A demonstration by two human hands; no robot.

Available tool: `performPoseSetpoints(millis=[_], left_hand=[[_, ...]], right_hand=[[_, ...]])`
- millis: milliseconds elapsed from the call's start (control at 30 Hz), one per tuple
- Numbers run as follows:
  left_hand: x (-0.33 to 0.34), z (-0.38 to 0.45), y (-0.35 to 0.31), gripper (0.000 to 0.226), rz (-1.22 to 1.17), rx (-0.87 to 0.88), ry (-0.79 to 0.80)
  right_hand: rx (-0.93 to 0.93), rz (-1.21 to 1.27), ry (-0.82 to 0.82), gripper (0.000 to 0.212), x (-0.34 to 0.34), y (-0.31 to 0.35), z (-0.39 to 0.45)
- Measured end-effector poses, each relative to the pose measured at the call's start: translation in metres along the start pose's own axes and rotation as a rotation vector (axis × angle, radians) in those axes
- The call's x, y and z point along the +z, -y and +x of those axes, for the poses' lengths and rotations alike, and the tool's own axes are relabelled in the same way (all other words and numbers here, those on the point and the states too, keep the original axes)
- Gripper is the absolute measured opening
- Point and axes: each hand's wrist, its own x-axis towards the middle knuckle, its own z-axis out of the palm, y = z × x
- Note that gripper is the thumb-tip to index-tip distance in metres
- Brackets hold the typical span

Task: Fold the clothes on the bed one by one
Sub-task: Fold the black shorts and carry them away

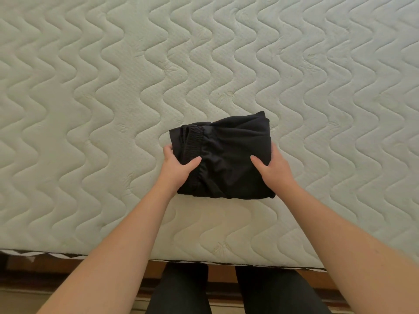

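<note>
Garment under inspection: a black fabric bundle with a ribbed elastic waistband (223, 157), folded into a compact block, lying on the pale quilted mattress with wavy stitching (90, 98) close to its near edge. My left hand (175, 167) grasps the bundle's left side, thumb on top across the waistband. My right hand (273, 167) grasps the right side, thumb likewise on top; the fingers of both are hidden beneath. Risks, as I judge them: the top layers sit loose and creased, so a lift with uneven pressure could let the fold spring open. The far right corner already juts out and could unroll first.
</note>
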Motion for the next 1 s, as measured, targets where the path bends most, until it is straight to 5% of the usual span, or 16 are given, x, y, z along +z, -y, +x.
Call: performPoseSetpoints(millis=[300,567,1000], left_hand=[[-0.026,-0.146,-0.103,0.072,0.043,0.276,0.056],[-0.004,-0.252,-0.160,0.059,-0.010,0.328,0.165],[-0.006,-0.310,-0.228,0.056,0.220,0.596,0.389]], right_hand=[[-0.110,0.038,-0.129,0.059,-0.127,0.071,-0.134],[-0.089,0.133,-0.272,0.067,-0.214,0.075,-0.246],[-0.024,0.242,-0.579,0.063,-0.239,0.082,-0.359]])
